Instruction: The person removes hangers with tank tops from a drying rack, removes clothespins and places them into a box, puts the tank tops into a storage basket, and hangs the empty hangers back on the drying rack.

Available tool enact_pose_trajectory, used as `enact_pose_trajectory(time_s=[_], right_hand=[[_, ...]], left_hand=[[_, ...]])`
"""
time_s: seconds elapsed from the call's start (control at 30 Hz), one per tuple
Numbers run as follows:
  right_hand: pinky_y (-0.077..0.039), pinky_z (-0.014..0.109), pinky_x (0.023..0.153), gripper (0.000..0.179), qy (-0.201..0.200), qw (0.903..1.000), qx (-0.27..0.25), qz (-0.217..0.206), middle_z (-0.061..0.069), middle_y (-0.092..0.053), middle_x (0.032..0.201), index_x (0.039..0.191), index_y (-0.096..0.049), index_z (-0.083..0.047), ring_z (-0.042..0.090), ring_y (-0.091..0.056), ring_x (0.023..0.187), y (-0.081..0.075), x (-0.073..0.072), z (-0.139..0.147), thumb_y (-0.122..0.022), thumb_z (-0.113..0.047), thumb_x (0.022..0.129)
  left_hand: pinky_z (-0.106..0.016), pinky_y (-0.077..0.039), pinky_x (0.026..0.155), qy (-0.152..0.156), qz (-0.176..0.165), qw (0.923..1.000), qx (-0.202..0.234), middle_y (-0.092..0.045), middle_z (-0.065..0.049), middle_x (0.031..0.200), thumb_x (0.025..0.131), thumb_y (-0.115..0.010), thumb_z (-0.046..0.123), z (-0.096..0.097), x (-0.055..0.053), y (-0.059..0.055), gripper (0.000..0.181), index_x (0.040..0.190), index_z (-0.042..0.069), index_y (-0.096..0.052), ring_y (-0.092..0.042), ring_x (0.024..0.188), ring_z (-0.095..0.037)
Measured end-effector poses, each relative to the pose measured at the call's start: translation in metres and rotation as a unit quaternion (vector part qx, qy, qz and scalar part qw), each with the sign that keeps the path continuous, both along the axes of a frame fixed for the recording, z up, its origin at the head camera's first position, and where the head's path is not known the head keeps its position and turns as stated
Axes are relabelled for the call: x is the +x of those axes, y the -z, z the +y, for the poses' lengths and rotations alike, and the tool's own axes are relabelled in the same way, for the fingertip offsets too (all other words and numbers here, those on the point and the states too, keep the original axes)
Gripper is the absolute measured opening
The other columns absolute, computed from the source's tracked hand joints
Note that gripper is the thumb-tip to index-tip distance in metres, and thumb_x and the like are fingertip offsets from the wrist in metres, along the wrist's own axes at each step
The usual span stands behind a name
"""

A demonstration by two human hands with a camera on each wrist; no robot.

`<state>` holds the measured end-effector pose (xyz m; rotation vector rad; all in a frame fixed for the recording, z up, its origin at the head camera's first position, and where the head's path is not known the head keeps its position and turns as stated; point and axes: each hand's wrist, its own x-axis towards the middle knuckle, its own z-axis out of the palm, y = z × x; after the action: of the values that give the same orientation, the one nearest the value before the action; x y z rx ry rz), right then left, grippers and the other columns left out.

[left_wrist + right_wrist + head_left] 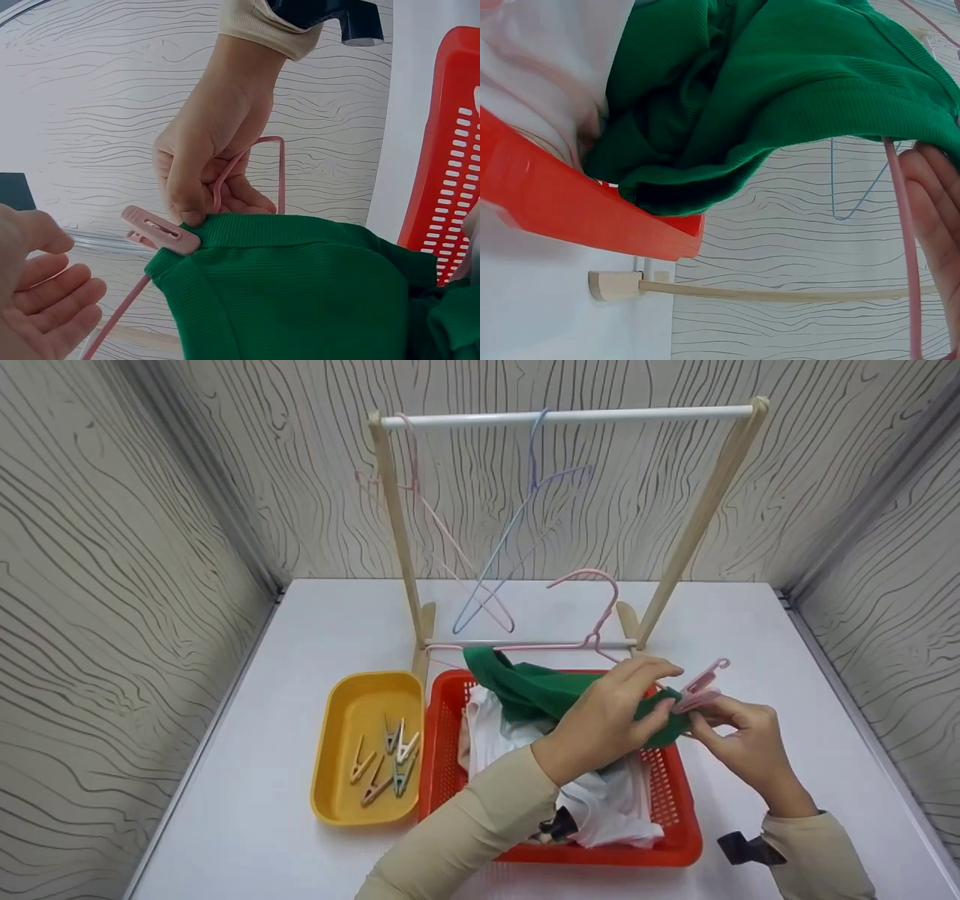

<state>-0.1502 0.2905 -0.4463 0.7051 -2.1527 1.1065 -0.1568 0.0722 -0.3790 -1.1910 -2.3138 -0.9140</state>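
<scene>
A green ribbed garment [525, 682] lies partly over a red basket [442, 765]. Its raised end meets a pink hanger [596, 619]. A pink clothespin [161, 230] is clipped at the corner of the garment's band, beside the hanger's wire. With its thumb at the band's edge, right next to the clothespin, my right hand [750, 742] pinches the garment; its other fingers are behind, near the hanger. My left hand [49, 300] has loosely spread fingers and holds nothing, a short way from the clothespin. In the head view, the left hand [615, 712] overlaps the garment.
A yellow tray [322, 780] with several clothespins [397, 765] stands left of the basket. White clothes [600, 802] fill the basket. Behind it is a wooden rack [697, 517] with a white bar [570, 416], bearing a pink hanger [457, 540] and a blue hanger [499, 547].
</scene>
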Motion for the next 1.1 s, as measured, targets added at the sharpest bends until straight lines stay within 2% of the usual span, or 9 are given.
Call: enact_pose_trajectory(time_s=[0.23,0.43,0.73,0.93,1.0,1.1], right_hand=[[-0.049,0.000,0.070,0.032,0.004,1.0000,-0.003,-0.002,-0.028,-0.067,0.099,0.089,-0.069,0.012,-0.023,-0.061,0.085,-0.003,0.002,-0.003,-0.063,0.026,0.061],[-0.050,0.001,0.069,0.031,0.004,0.9999,0.003,0.010,-0.023,-0.069,0.097,0.089,-0.069,0.013,-0.022,-0.061,0.085,-0.002,0.001,-0.004,-0.062,0.025,0.061],[-0.049,0.000,0.070,0.035,0.005,1.0000,0.007,0.001,-0.025,-0.066,0.101,0.096,-0.070,0.013,-0.023,-0.060,0.085,-0.004,0.004,-0.006,-0.068,0.024,0.063],[-0.049,0.000,0.072,0.035,0.013,0.9997,0.020,0.003,-0.019,-0.071,0.096,0.095,-0.070,0.011,-0.024,-0.059,0.087,-0.005,0.006,-0.008,-0.073,0.020,0.062],[-0.049,0.000,0.072,0.026,0.014,0.9996,0.024,0.005,-0.017,-0.071,0.095,0.094,-0.070,0.011,-0.022,-0.061,0.087,-0.005,0.006,-0.008,-0.075,0.013,0.068],[-0.049,0.000,0.073,0.021,0.017,0.9994,0.030,0.009,-0.007,-0.076,0.091,0.091,-0.071,0.010,-0.017,-0.065,0.086,-0.004,0.006,-0.007,-0.077,-0.005,0.079]], left_hand=[[-0.010,-0.043,0.103,-0.013,0.039,0.9988,-0.028,-0.063,-0.003,0.126,0.095,-0.061,0.026,0.009,-0.002,-0.004,0.039,0.129,0.008,-0.056,-0.061,0.118,-0.008],[-0.010,-0.045,0.101,-0.031,0.070,0.9961,-0.045,-0.064,-0.003,0.124,0.096,-0.058,0.026,0.018,-0.006,-0.003,0.038,0.129,0.007,-0.055,-0.062,0.115,-0.009],[-0.013,-0.045,0.101,-0.046,0.030,0.9941,-0.093,-0.063,-0.004,0.131,0.097,-0.056,0.029,0.028,-0.006,-0.003,0.047,0.137,0.006,-0.049,-0.061,0.120,-0.009],[-0.009,-0.046,0.098,-0.027,-0.005,0.9944,-0.102,-0.065,-0.001,0.127,0.096,-0.057,0.029,0.033,-0.006,-0.003,0.050,0.140,0.006,-0.045,-0.063,0.115,-0.005],[-0.007,-0.046,0.096,-0.019,-0.021,0.9944,-0.102,-0.065,0.000,0.126,0.096,-0.058,0.029,0.034,-0.006,-0.003,0.051,0.140,0.007,-0.044,-0.063,0.113,-0.004],[-0.006,-0.046,0.095,-0.010,-0.034,0.9944,-0.100,-0.064,0.000,0.125,0.096,-0.058,0.028,0.035,-0.006,-0.003,0.051,0.141,0.008,-0.043,-0.063,0.111,-0.004]])
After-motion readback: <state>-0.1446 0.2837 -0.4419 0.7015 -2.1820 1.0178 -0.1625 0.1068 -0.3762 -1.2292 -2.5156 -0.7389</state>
